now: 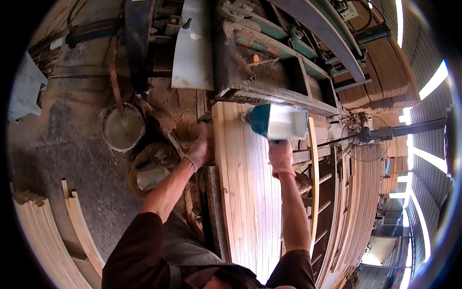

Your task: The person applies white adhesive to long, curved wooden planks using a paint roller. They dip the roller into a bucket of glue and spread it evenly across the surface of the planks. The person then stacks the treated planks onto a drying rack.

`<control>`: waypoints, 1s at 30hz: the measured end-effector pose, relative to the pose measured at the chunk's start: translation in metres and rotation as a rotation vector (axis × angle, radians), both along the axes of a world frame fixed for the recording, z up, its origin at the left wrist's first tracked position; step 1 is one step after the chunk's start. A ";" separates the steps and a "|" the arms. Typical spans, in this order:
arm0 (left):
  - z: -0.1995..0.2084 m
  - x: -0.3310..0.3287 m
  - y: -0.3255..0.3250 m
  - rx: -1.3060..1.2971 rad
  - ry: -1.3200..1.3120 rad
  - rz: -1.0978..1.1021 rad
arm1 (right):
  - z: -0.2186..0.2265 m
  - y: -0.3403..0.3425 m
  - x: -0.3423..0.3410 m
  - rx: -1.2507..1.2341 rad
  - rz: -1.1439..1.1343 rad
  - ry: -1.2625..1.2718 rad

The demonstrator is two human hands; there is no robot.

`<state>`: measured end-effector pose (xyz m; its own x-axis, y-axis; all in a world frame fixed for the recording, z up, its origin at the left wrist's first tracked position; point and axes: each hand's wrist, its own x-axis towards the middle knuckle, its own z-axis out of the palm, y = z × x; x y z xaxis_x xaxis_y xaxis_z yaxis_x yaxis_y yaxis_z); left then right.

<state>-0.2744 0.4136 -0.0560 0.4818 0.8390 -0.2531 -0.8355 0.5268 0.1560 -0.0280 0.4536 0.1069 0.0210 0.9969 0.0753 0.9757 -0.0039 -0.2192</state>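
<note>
My right hand (pixel 280 158), in a knitted work glove, is closed round the handle of a hand glue spreader (pixel 284 121). This is a teal box with a white-coated trough, slightly blurred. It sits over the far part of a row of pale wooden strips (pixel 233 188) lying side by side. A wet, whitish, shiny coat covers the right side of the row; the left strips look bare. My left hand (pixel 198 150), also gloved, lies at the left edge of the strips with its fingers stretched forward. Whether it presses on the wood I cannot tell.
A bucket of whitish liquid (pixel 123 127) with a stick in it stands on the floor at left, near a dirty round container (pixel 153 168). A metal machine frame (pixel 284 98) lies beyond the strips. Stacked boards (pixel 358 202) and a fan (pixel 368 137) are at right.
</note>
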 end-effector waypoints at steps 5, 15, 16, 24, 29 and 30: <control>0.001 -0.013 -0.011 -0.096 0.251 0.090 | 0.037 -0.145 0.031 -0.161 0.141 -0.048; 0.011 -0.007 -0.007 -0.015 0.102 0.025 | 0.070 -0.224 -0.016 -0.414 0.125 -0.230; 0.010 -0.006 -0.007 0.005 0.102 0.037 | 0.073 -0.210 -0.025 -0.432 -0.043 -0.122; -0.009 -0.007 -0.009 0.080 0.023 0.010 | 0.014 -0.025 -0.096 -0.117 0.279 -0.091; 0.021 -0.008 -0.018 0.125 0.250 0.106 | 0.014 0.005 -0.145 -0.273 -0.136 0.211; 0.024 -0.011 -0.017 0.105 0.287 0.105 | 0.024 0.002 -0.149 -0.341 -0.185 0.273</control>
<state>-0.2852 0.3966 -0.0318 0.3129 0.9089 -0.2758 -0.7985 0.4090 0.4418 -0.1773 0.4552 0.1310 0.1737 0.9416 -0.2884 0.8587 -0.2882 -0.4238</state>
